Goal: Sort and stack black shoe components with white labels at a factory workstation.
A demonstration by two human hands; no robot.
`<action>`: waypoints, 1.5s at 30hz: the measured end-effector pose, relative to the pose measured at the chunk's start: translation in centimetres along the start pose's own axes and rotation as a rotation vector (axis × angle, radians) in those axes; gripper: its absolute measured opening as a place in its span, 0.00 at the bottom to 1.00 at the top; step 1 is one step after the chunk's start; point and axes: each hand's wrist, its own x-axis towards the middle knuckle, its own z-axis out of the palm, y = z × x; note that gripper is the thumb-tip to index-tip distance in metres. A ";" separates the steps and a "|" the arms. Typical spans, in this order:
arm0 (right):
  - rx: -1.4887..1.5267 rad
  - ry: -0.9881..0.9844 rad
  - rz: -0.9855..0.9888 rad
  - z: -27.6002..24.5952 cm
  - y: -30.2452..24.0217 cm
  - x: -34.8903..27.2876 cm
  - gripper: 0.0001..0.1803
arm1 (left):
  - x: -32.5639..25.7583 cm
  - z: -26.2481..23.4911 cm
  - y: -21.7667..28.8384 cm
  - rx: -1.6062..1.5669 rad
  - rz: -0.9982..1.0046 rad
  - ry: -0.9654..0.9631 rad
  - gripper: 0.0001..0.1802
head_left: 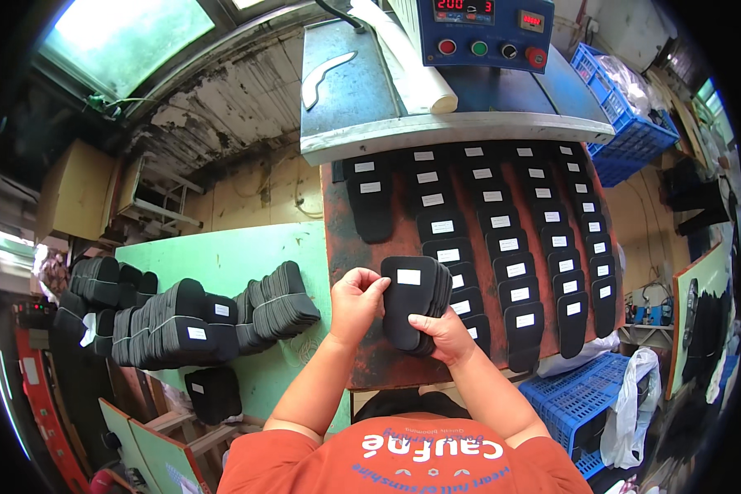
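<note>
A small fanned stack of black insoles (409,309), the top one bearing a white label, is held over the reddish-brown board (387,366). My right hand (446,336) grips the stack near its lower end, thumb on top and fingers underneath. At the stack's left edge, my left hand (358,305) is closed, thumb and fingers pinching the rim of the top insole. Beyond and to the right, overlapping labelled insoles (519,294) lie in several columns on the board. Two more overlapping insoles (372,210) lie in the far left column.
Tied bundles of black insoles (169,325) rest on a green table (222,247) at the left. A blue machine with a control box (486,37) stands across the board's far end. Blue crates (572,395) are at the near right and far right.
</note>
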 end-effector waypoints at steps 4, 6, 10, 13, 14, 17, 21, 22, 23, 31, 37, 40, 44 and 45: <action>-0.028 0.127 -0.056 0.1 -0.3 0.1 0.26 | 2.2 0.0 -1.0 0.035 0.118 -0.028 0.05; -0.043 0.144 -0.085 -0.1 -0.7 0.2 0.26 | 3.2 0.0 -0.9 -0.039 0.108 -0.043 0.04; 0.017 0.002 -0.030 -0.4 -1.9 -0.2 0.22 | 8.9 -2.5 0.0 -0.105 0.164 0.192 0.06; 0.251 0.032 0.001 0.0 -1.8 -0.3 0.22 | 11.4 -2.8 -0.3 -0.092 0.059 0.244 0.08; 0.250 0.030 0.004 -0.3 -1.6 -0.2 0.22 | 12.0 -2.9 -0.3 0.009 0.055 0.255 0.09; 0.139 0.058 0.007 -0.9 -0.9 -0.1 0.20 | 12.5 -3.9 -2.2 0.409 0.329 0.374 0.10; 0.052 0.157 -0.059 -1.1 -1.1 0.4 0.20 | 6.3 -0.7 0.7 0.097 0.177 -0.057 0.12; 0.035 0.163 -0.063 -0.8 -1.1 0.5 0.20 | 4.2 -0.2 1.4 0.046 0.018 -0.177 0.11; 0.037 0.160 -0.060 -0.8 -1.1 0.5 0.20 | 3.8 -0.2 0.6 -0.039 0.074 -0.148 0.10; 0.215 -0.046 -0.068 -1.5 -1.2 -0.3 0.33 | 8.8 -3.5 -1.0 0.098 0.120 0.017 0.15; 0.152 0.087 0.009 -1.6 0.0 -0.4 0.29 | 3.9 -0.9 -0.7 0.127 0.250 -0.097 0.18; 0.148 0.099 -0.003 -1.1 -0.4 -0.7 0.31 | 1.7 -0.6 -1.3 -0.077 0.109 -0.110 0.14; 0.104 0.056 -0.102 -2.3 -1.2 -1.9 0.40 | 4.0 -3.0 -2.5 -0.026 0.080 0.119 0.16; 0.078 0.083 -0.090 -2.3 -1.3 -2.2 0.40 | 4.6 -3.3 -2.8 0.060 0.123 0.148 0.16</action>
